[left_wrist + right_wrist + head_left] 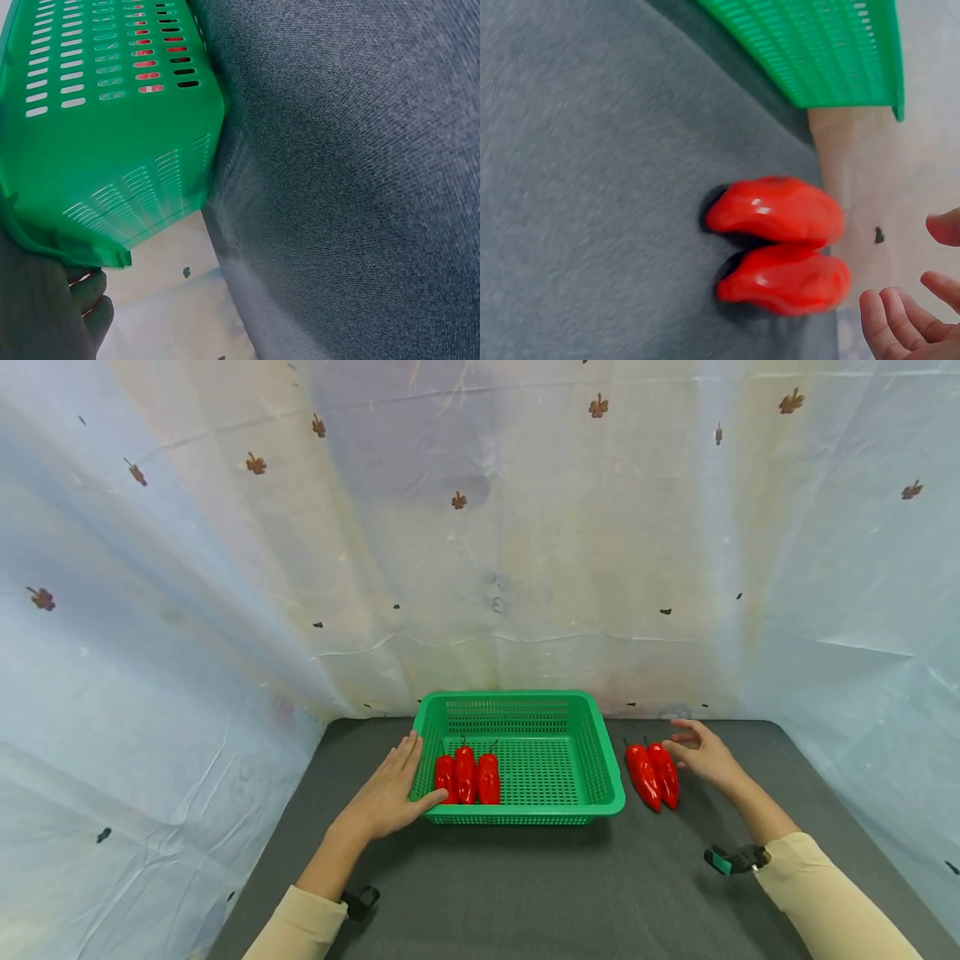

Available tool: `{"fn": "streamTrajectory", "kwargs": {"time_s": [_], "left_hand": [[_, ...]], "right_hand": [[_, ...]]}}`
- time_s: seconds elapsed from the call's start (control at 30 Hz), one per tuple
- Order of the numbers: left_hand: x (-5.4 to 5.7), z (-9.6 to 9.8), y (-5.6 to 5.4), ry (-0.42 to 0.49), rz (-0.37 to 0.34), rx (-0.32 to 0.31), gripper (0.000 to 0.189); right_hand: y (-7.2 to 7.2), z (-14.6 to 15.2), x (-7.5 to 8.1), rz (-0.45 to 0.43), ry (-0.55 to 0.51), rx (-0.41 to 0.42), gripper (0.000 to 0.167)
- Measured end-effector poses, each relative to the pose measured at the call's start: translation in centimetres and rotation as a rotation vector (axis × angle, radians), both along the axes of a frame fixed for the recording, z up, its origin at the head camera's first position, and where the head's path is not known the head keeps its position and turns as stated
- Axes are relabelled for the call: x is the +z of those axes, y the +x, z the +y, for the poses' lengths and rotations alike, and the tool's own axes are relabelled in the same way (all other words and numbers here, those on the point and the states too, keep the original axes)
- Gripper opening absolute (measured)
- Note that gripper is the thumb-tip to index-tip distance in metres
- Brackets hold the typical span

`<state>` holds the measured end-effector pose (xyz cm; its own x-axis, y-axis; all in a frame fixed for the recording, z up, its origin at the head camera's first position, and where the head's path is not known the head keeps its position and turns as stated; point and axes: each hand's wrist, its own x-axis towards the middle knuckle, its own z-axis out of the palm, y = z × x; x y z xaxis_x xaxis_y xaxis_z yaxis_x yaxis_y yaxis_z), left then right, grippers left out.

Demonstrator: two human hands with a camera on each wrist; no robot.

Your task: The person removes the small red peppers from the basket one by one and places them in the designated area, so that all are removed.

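Observation:
A green plastic basket (525,810) holds three shiny red chili peppers (465,777) lying side by side at its left end. My left hand (386,793) rests against the basket's left rim, fingers straight along it and thumb over the front corner. To the right of the basket, two more red peppers (651,777) lie together on the table. My right hand (705,758) hovers at the upper end of the right one, fingers loosely bent with a gap to the thumb. In the right wrist view, the fingers (904,319) stand apart from both peppers (780,214).
The basket stands near the back of a dark grey table (517,893). A pale plastic sheet (525,568) with brown leaf marks hangs behind it and along both sides. Each wrist wears a dark strapped device (738,858).

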<state>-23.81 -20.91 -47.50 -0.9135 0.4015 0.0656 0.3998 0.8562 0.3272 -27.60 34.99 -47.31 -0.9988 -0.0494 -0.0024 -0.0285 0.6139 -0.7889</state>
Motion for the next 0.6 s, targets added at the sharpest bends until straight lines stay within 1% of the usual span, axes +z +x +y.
{"fn": "streamTrajectory", "kwargs": {"time_s": [0.27,0.4,0.6], "left_hand": [[0.0,0.0,0.1,-0.001,0.015,-0.004,0.110],[0.2,0.1,0.2,-0.002,0.010,-0.005,0.110],[0.0,0.0,0.0,-0.006,0.017,-0.005,0.110]], "right_hand": [[0.1,-1.4,1.5,0.065,0.003,0.047,0.067],[0.3,-2.5,2.3,0.077,-0.011,0.070,0.067],[0.3,-4.2,3.4,0.109,-0.021,0.106,0.065]]}}
